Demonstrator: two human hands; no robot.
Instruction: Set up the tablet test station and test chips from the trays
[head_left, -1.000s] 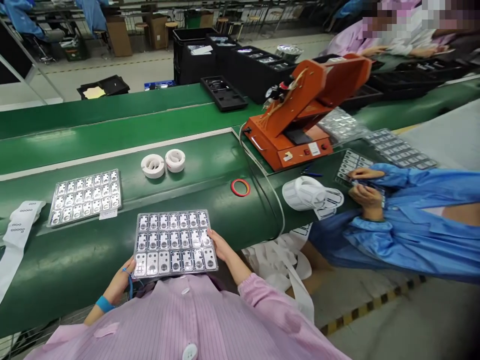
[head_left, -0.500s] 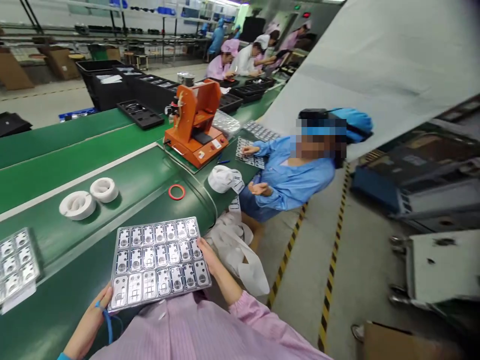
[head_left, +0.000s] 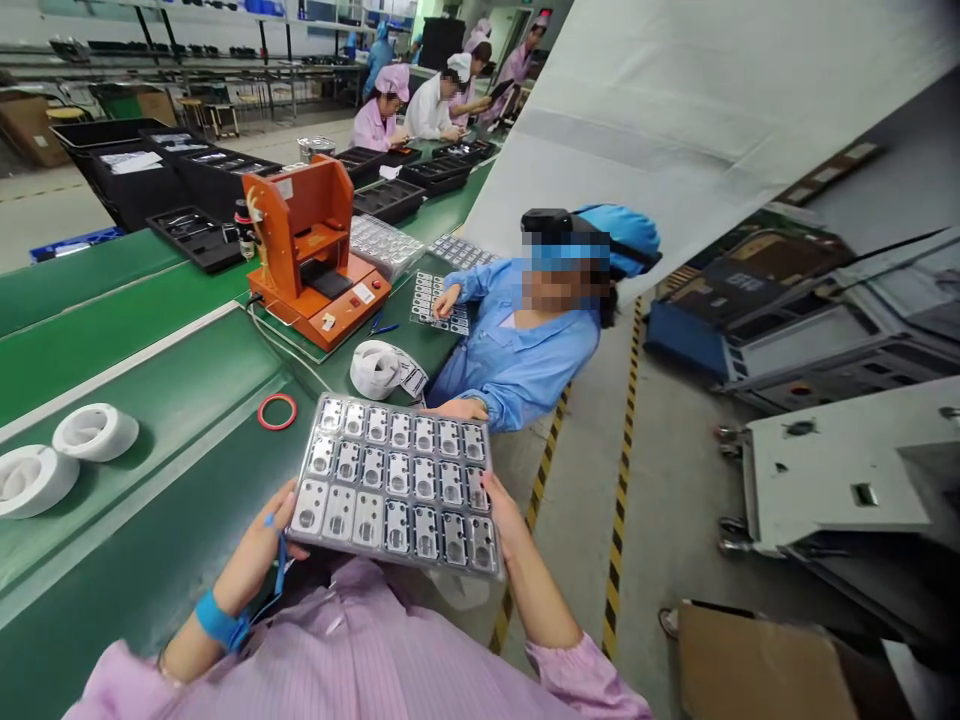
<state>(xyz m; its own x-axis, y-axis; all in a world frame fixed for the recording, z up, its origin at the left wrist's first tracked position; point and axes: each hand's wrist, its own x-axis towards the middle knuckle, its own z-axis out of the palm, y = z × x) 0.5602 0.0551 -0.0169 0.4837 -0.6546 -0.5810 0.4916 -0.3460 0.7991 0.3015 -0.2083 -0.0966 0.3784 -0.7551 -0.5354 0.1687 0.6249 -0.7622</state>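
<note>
Between both hands I hold a clear plastic tray of metal plates (head_left: 397,488), raised in front of my pink smock. Rows of small silver plates with round and square cut-outs fill its pockets. My left hand (head_left: 262,545), with a blue wrist strap on it, is closed on the tray's lower left corner. On the right edge, my right hand (head_left: 504,515) grips with the fingers partly hidden beneath. Just past the far edge, a co-worker in blue (head_left: 525,330) has one hand close to the tray; whether it touches is hidden.
An orange press (head_left: 315,250) stands on the green bench (head_left: 195,440). A roll of white labels (head_left: 377,368), a red tape ring (head_left: 277,411) and white rolls (head_left: 95,432) lie nearer. Black bins (head_left: 127,170) stand at the far left. A wheeled cabinet (head_left: 847,470) and cardboard box (head_left: 757,665) are on the right.
My view has turned right. Both hands have carried the tray right, toward the co-worker. The co-worker's nearer hand now reaches to the tray's far edge.
</note>
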